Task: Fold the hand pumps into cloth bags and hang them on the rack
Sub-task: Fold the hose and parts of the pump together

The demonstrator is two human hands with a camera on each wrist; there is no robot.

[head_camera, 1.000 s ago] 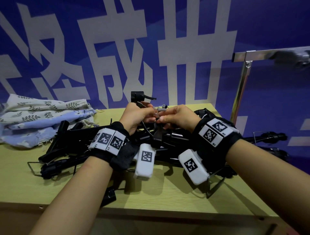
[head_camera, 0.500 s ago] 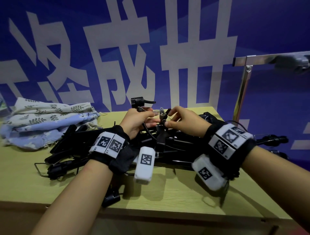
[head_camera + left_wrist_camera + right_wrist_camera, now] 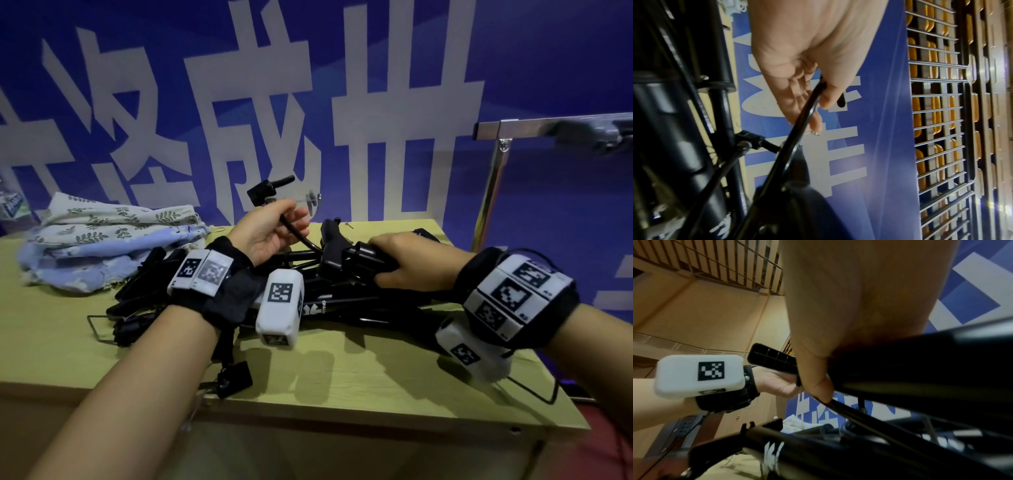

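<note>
A pile of black hand pumps (image 3: 342,305) lies across the wooden table (image 3: 342,373). My left hand (image 3: 291,219) holds up the thin black hose (image 3: 294,233) of the top pump, its nozzle head (image 3: 265,190) sticking out above the fingers. In the left wrist view the hose (image 3: 797,129) is pinched between thumb and fingers. My right hand (image 3: 394,263) grips the top pump's body (image 3: 359,260) near its handle end; the right wrist view shows the fingers wrapped round the black barrel (image 3: 920,356). Folded cloth bags (image 3: 102,240) lie at the table's back left.
A metal rack post (image 3: 493,192) with a horizontal bar (image 3: 541,125) stands just right of the table. A blue wall with large white characters (image 3: 376,102) is close behind. A wire foot (image 3: 534,394) of one pump overhangs the front right edge.
My right hand let go of the hose tip and dropped onto the pump body, gripping it. My left hand lifted the hose and nozzle higher and to the left.
</note>
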